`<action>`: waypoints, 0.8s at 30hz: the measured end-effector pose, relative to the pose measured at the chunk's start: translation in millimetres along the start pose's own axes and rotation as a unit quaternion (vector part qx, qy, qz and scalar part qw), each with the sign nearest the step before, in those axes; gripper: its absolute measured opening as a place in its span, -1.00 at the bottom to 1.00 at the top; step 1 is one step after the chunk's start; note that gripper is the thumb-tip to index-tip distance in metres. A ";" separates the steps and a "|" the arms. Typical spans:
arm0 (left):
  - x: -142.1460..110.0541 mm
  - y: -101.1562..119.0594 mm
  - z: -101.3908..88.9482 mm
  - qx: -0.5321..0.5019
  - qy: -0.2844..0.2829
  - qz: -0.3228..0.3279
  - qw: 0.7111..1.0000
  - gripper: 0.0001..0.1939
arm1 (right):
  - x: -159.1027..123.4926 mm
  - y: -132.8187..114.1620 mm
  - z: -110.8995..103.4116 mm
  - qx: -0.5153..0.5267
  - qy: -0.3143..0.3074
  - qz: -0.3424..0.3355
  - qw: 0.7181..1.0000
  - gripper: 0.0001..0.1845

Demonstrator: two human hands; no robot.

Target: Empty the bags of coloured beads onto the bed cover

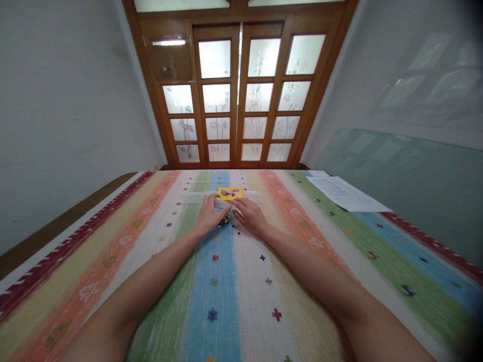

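Because the small pieces (225, 220) lie before the yellow box (231, 193), near the middle of the surface's (222, 301) far edge, left hand (211, 215) and right hand (249, 215), fingers half-curled, grip impossible to tell, should work low and lightly.

Yellow printed box (231, 191) on striped cloth (249, 281), beyond a small cluster of dark and yellow pieces (225, 220)

A table (68, 217) covered with a striped, multicoloured cloth (211, 301) bears a yellow box (234, 192), clear plastic (255, 196) and small pieces (226, 219) toward mid far edge, with paper sheets (347, 195) near the far right corner.
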State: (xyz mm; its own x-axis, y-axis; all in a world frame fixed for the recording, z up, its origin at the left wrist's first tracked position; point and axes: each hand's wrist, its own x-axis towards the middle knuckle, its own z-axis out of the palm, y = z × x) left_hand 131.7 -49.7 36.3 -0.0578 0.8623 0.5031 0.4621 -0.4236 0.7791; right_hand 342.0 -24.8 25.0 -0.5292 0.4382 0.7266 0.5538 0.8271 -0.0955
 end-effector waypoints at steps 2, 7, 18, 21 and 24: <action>-5.3 -0.1 6.4 -0.034 -0.001 -0.002 0.999 -0.46 | -0.9 1.6 1.5 -0.001 -0.015 -0.004 1.000 -0.66; -8.9 -2.8 9.5 -0.020 0.001 0.006 1.000 -0.46 | -2.7 1.6 7.3 -0.024 -0.037 0.006 0.999 -0.74; -15.3 9.1 16.3 -0.046 -0.074 0.055 0.995 -0.22 | -3.8 19.0 4.4 -0.019 0.065 0.117 0.991 -0.67; -11.2 1.0 14.5 -0.103 -0.061 0.028 0.992 -0.19 | -4.5 18.1 3.8 0.010 0.090 0.127 0.988 -0.65; -3.8 -10.2 8.3 -0.116 -0.029 0.005 0.993 -0.24 | -3.6 13.6 3.8 0.037 0.109 0.130 0.985 -0.65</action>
State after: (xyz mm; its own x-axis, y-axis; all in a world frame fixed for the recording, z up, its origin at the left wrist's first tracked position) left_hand 134.6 -46.4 23.3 0.0001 0.8695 0.4939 0.2452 -0.4789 0.8429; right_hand 348.9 -13.8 18.6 -0.2202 0.5590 0.7994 0.5998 0.7239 -0.3410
